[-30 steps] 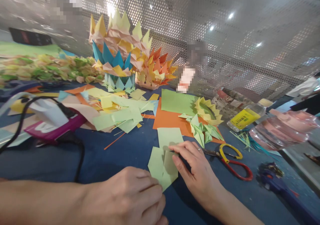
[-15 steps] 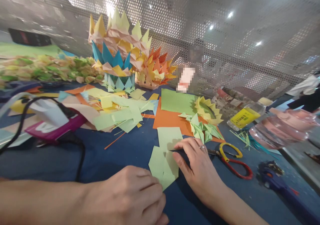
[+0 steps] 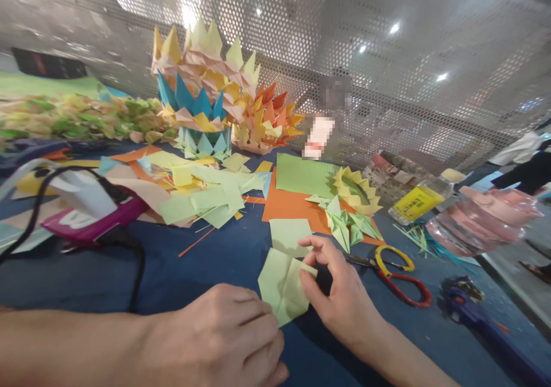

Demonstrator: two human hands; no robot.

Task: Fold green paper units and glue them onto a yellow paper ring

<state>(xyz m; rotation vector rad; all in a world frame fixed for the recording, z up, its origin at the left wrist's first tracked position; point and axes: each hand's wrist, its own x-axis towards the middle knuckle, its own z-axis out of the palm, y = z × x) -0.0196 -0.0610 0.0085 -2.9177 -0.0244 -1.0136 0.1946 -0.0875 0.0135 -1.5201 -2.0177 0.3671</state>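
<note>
A piece of light green paper (image 3: 282, 286) with creases and angled corners lies before me on the dark blue table cover. My right hand (image 3: 333, 281) pinches its right corner between thumb and fingers, and that corner is lifted a little. Curled over the lower left edge of the same paper is my left hand (image 3: 232, 335), whose fingertips are mostly hidden. Just beyond, a flat light green sheet (image 3: 289, 235) lies partly under the creased piece. Scissors (image 3: 398, 275) with one yellow and one red handle loop rest to the right of my right hand.
Folded paper crowns (image 3: 202, 97) stand at the back. Paper scraps (image 3: 219, 194) spread left of centre, near a magenta device (image 3: 97, 220) with a black cord. A green sheet (image 3: 305, 174) lies over an orange one (image 3: 275, 203). Bottles (image 3: 482, 223) and a blue glue gun (image 3: 469, 306) sit at right.
My right hand has taken hold of the creased paper's right corner and raised it slightly. That paper has shifted a little over the flat sheet. My left hand has barely moved.
</note>
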